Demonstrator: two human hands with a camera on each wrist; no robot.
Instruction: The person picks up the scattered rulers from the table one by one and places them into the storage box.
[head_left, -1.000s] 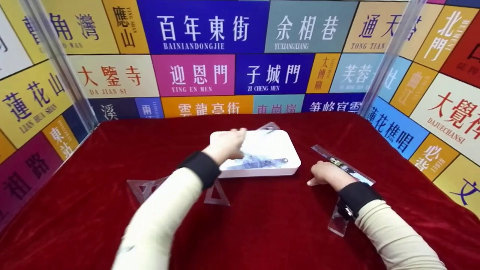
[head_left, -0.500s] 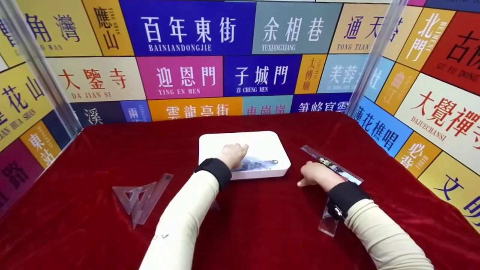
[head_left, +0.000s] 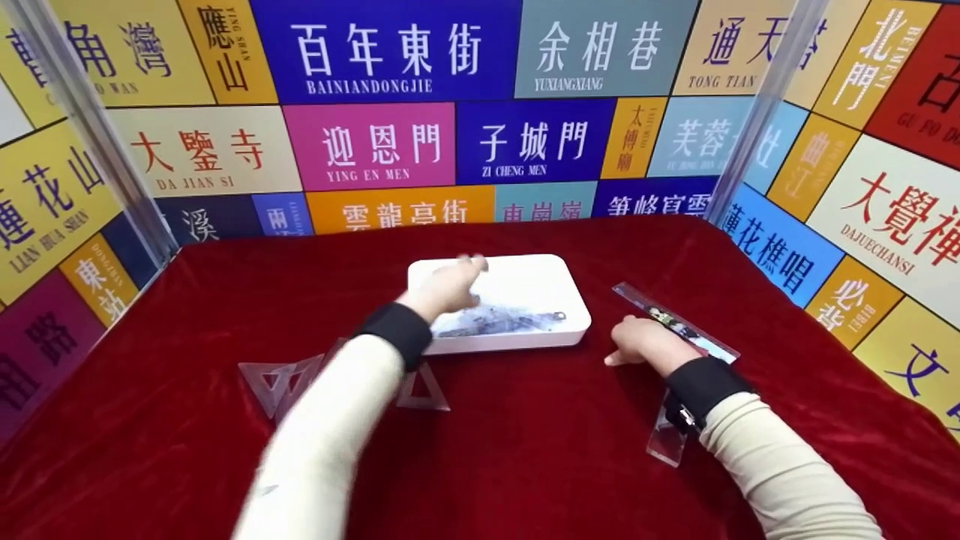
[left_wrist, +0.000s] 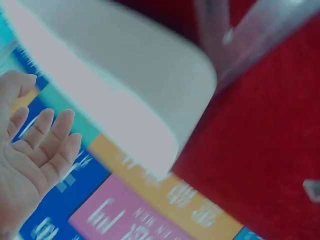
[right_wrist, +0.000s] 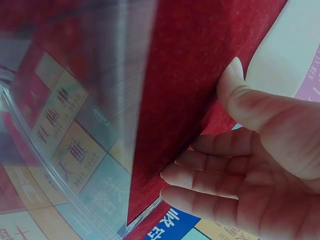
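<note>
In the head view my left hand (head_left: 448,287) is over the left part of a white rounded box (head_left: 532,279) with a grey-blue ink picture on it. The left wrist view shows this hand (left_wrist: 37,150) with loosely bent fingers and nothing in them, beside the box (left_wrist: 130,55). My right hand (head_left: 643,343) is low over the cloth, right of the box, next to a clear ruler (head_left: 694,334) with a printed picture. Its fingers (right_wrist: 200,180) are extended in the right wrist view, holding nothing. Another clear strip (head_left: 666,442) lies partly under the right wrist.
A clear set square (head_left: 426,394) lies in front of the box, and overlapping clear drawing tools (head_left: 281,379) lie partly behind the left forearm. Red cloth (head_left: 540,442) covers the table. Clear upright posts (head_left: 761,112) and coloured sign panels stand behind.
The clear triangular piece at the box's back edge a second ago is gone from view. My left hand dipped toward the box's front, then moved back and left. The right hand stayed put.
</note>
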